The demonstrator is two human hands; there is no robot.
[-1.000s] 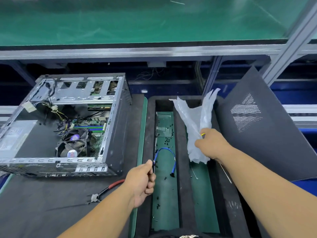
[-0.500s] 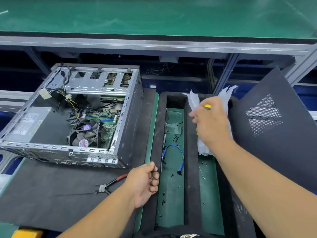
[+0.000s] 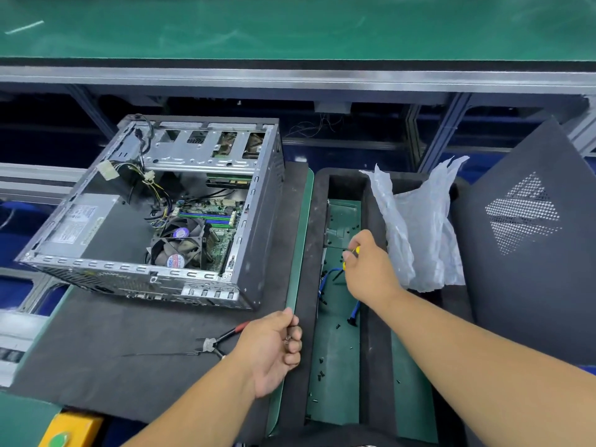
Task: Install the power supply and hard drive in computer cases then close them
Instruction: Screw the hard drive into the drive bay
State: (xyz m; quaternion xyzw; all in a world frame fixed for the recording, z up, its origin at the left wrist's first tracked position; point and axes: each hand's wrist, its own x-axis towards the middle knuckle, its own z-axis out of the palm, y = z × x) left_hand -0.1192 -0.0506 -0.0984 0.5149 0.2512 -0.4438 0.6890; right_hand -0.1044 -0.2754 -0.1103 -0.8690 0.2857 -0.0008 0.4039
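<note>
The crumpled clear plastic bag is released and left standing in the right tray compartment. The right hand, gripping what seems a yellow-handled tool, is lowered over the blue cable.

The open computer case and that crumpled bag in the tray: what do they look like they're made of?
Computer case: bare sheet metal, probably steel, judging by its dull grey sheen, stamped slots and folded edges. Bag: thin translucent plastic film, whitish, creased and holding its crumpled shape; the tray looks like black foam.
</note>
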